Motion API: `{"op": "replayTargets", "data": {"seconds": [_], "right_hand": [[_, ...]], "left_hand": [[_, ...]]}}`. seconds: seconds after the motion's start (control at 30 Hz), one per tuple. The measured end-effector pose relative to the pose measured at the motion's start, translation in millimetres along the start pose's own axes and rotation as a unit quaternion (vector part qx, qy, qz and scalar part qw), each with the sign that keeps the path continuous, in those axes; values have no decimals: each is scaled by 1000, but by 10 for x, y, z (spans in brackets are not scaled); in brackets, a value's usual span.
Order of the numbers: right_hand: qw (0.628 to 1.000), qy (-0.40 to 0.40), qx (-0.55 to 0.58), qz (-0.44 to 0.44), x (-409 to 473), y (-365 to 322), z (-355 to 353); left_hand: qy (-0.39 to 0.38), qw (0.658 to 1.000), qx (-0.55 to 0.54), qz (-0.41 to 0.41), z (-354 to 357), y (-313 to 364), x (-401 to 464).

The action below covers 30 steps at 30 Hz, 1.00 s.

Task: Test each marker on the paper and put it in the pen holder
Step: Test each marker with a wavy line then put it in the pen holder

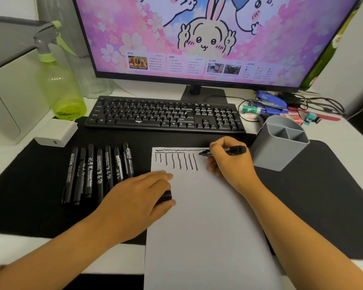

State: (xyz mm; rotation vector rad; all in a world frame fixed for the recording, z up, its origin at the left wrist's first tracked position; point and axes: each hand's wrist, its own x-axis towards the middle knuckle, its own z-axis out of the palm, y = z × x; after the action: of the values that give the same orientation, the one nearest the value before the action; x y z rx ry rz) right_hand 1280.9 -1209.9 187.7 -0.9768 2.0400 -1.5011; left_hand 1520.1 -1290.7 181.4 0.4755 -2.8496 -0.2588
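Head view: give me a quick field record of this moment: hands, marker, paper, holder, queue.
right hand: grips a black marker, tip at the paper's top edge
left hand: rests on the paper's left edge, holds a small black object, likely the cap
paper: wavy test lines near the top, rest blank
pen holder: grey, no markers visible inside
other markers: seven capped, in a row left of the paper

Office or home desk: monitor (214,38) with cartoon wallpaper, black keyboard (164,115), black desk mat (323,185), grey pen holder (279,143), cables, stationery clutter.
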Motion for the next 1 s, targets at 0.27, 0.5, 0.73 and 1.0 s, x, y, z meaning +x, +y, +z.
{"op": "replayTargets", "data": {"seconds": [0.27, 0.5, 0.73, 1.0], "right_hand": [[1000, 0, 8, 5, 13, 48, 5], [1000, -1, 5, 15, 35, 65, 14], [1000, -4, 4, 10, 42, 86, 5], [1000, 4, 7, 6, 25, 100, 0]], "left_hand": [[22, 999, -45, -10, 42, -36, 8], [27, 998, -54, -8, 58, -62, 13], [24, 998, -60, -8, 54, -56, 11], [14, 998, -62, -13, 46, -52, 14]]}}
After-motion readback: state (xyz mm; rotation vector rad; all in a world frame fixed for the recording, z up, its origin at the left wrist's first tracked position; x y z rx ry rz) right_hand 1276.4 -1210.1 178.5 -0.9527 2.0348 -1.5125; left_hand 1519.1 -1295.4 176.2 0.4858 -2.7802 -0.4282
